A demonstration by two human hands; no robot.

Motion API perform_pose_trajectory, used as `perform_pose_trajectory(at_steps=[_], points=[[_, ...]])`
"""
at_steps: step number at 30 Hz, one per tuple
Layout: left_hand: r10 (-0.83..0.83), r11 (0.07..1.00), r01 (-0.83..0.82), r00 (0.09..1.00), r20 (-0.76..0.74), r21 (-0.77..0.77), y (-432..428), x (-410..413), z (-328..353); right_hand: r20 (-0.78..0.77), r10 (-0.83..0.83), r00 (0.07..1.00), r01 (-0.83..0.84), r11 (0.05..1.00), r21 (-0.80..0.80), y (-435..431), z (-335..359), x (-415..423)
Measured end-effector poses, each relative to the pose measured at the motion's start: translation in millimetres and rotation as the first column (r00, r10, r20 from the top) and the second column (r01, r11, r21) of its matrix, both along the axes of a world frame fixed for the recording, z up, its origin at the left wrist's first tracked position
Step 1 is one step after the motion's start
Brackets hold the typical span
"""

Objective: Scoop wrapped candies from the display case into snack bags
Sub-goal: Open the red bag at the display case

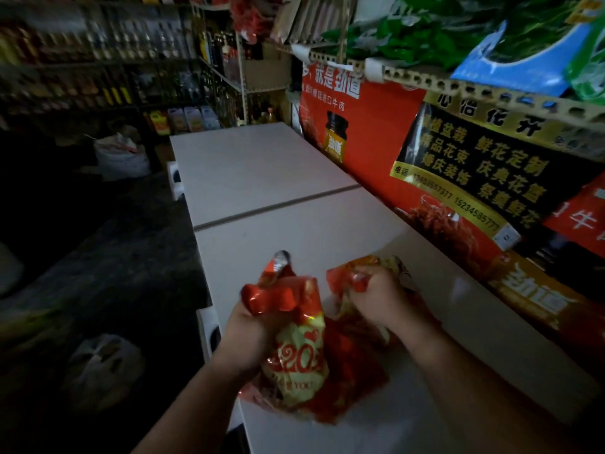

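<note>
The left hand (248, 326) grips the left edge of the red-and-gold snack bag (301, 355), fingers curled round the crumpled foil. The right hand (376, 296) grips the right edge likewise. The bag is at the near end of the white desk (262, 172), its edges probably pulled apart to open the mouth for filling.

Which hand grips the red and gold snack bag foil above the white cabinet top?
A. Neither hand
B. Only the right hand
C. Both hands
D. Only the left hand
C: the left hand clutches the crumpled red top of the snack bag, and the right hand grips more of the red and gold foil beside it, over the white cabinet top.
</note>
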State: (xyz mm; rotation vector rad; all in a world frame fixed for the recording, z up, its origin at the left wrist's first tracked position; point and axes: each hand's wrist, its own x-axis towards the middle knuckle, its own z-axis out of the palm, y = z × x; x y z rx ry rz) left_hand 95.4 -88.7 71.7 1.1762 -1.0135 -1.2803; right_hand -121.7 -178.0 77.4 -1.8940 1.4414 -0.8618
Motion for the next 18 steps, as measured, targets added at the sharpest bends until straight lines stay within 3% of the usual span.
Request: perform_pose_trajectory(at_steps=[2, 5, 11, 15, 18], points=[[0.073, 0.997, -0.074, 0.997, 0.008, 0.039, -1, 10, -1, 0.209, -0.163, 0.964, 0.173, 0.984, -0.031, -3, 8, -2], [0.000, 1.000, 0.000, 1.000, -0.020, 0.000, 3, 18, 7, 0.234, -0.269, 0.934, 0.298, 0.950, -0.096, 5, 28, 16], [-0.125, 0.992, 0.124, 0.989, -0.080, -0.014, 25, 28, 12, 0.305, -0.137, 0.942, 0.140, 0.990, 0.011, 62, 13, 60], [0.083, 0.996, -0.085, 0.994, 0.065, 0.033, 57, 29, 4, 0.414, -0.080, 0.907, -0.030, 0.967, 0.253, 81, -9, 73], [0.245, 0.964, -0.262, 0.942, 0.227, 0.048, 82, 31, -2, 0.310, -0.090, 0.946, 0.056, 0.992, 0.117, 93, -20, 80]])
